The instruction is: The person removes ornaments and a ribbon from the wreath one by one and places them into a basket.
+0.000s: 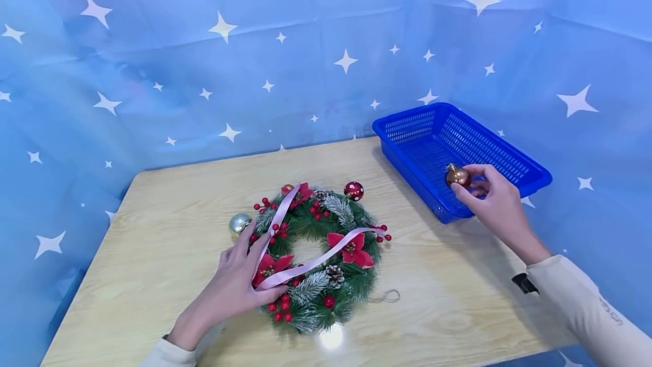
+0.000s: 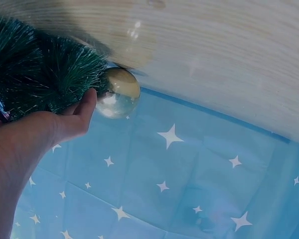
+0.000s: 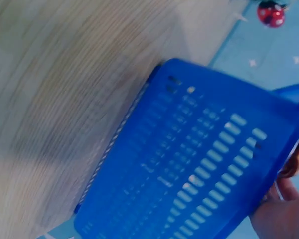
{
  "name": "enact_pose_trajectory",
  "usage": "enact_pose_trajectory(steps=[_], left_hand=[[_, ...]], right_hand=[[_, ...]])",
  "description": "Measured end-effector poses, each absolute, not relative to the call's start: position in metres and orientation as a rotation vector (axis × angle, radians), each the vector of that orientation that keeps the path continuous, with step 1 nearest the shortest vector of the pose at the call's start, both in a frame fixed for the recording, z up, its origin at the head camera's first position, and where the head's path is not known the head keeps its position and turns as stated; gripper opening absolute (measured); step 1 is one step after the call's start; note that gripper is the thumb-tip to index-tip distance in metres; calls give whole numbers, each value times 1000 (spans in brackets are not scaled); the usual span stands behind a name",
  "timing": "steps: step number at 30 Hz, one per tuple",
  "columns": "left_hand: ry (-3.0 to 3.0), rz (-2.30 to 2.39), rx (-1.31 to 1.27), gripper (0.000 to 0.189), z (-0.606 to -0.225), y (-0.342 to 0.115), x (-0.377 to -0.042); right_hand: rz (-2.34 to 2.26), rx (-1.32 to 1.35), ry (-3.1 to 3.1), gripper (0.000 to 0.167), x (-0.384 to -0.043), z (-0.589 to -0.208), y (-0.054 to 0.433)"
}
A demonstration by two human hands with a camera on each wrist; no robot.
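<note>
A green Christmas wreath [image 1: 351, 285] with red flowers, berries and pinecones lies on the table. Across it runs a loose pink ribbon [image 1: 326, 256]. My left hand [image 1: 236, 276] rests on the wreath's left side, its thumb and fingers spread about the ribbon's bend. Beside those fingertips sits a silvery bauble [image 1: 240, 223], also seen in the left wrist view. Over the near end of the blue basket [image 1: 407, 171], my right hand [image 1: 491, 200] pinches a bronze bauble [image 1: 458, 176] between thumb and fingers. In the right wrist view the basket wall hides most of that hand.
A red bauble with white dots [image 1: 354, 191] sits at the wreath's far edge. A twine loop [image 1: 391, 296] lies on the table [image 1: 168, 231] at its near right. Starry blue cloth [image 1: 305, 33] hangs behind the table.
</note>
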State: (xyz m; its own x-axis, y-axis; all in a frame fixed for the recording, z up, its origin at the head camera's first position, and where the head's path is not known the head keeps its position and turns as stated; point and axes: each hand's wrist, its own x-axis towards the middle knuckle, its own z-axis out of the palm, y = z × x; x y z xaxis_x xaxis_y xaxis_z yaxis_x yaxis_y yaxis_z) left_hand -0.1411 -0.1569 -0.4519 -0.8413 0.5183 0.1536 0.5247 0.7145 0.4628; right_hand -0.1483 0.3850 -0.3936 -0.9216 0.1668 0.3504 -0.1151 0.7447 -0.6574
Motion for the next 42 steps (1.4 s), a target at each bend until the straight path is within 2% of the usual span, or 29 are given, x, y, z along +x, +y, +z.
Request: enact_pose_trajectory(steps=[13, 25, 30, 36, 42], left_hand=[[-2898, -774, -736, 113, -456, -177, -112], [-2851, -814, -1003, 113, -448, -137, -154], [-2861, -843, -1007, 113, -452, -137, -152], [-2876, -823, -979, 112, -454, -142, -147], [-2864, -807, -963, 111, -450, -146, -144]], right_hand=[[875, 146, -2717, 48, -203, -401, 386], [575, 114, -3139, 61, -189, -377, 452], [586, 135, -3185, 55, -197, -378, 446], [523, 206, -3244, 39, -205, -380, 438], [485, 279, -3338, 39, -218, -376, 432]])
